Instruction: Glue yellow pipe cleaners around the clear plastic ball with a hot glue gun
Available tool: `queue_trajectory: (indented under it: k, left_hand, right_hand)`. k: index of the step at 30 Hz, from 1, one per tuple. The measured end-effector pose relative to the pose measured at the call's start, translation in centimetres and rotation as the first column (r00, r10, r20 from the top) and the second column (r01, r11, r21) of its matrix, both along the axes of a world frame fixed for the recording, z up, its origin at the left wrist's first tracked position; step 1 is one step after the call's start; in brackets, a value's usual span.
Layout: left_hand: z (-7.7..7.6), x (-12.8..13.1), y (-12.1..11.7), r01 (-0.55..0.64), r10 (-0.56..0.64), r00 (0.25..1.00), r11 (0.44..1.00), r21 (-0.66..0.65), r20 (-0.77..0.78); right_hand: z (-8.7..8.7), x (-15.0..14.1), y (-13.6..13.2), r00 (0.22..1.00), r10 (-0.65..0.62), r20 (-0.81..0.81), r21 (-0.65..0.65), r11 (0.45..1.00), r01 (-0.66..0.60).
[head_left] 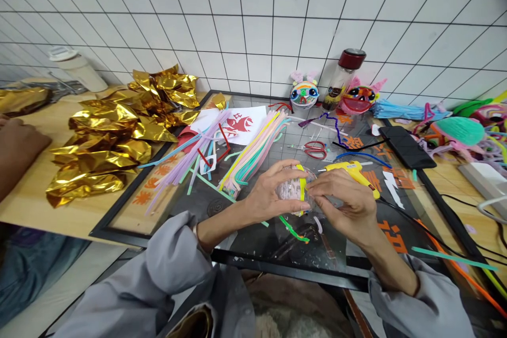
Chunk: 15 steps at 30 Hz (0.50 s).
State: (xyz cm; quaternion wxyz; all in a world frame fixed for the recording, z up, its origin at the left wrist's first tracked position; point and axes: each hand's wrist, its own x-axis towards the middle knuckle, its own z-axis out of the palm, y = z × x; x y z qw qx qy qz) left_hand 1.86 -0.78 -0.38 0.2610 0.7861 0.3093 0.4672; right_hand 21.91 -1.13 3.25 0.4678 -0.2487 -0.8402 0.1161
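My left hand [277,190] is wrapped round a clear round plastic piece [292,188] banded with pale and yellow pipe cleaners. Against its right side, my right hand [344,198] has thumb and fingers pinched together; what lies between them is too small to make out. A yellow hot glue gun [354,171] lies just behind the right hand. On the dark board below the hands is a green pipe cleaner [293,229]. Red-handled scissors [315,150] rest farther back.
Bundled pipe cleaners [253,156] lie left of centre, by paper with a red design [240,125]. Crumpled gold foil [106,148] covers the left side. Two decorated animal heads [304,94] and a bottle [344,79] stand by the wall. A phone [407,146] lies right. Another person's hand [24,140] rests far left.
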Motion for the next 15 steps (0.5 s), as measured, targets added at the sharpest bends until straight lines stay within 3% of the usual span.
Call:
queue_trajectory:
  k: [7,15]
  left_hand:
    - [0.52,-0.37,0.10,0.044,-0.038,0.995,0.997,0.060,-0.092]
    - [0.02,-0.63,0.36,0.091,-0.067,0.978,0.989,0.119,-0.196]
  right_hand:
    - [0.12,-0.04,-0.05,1.000,-0.004,0.011,0.009,1.000,0.004]
    - [0.22,-0.11,-0.15,1.000,-0.002,-0.010,0.012,1.000,0.002]
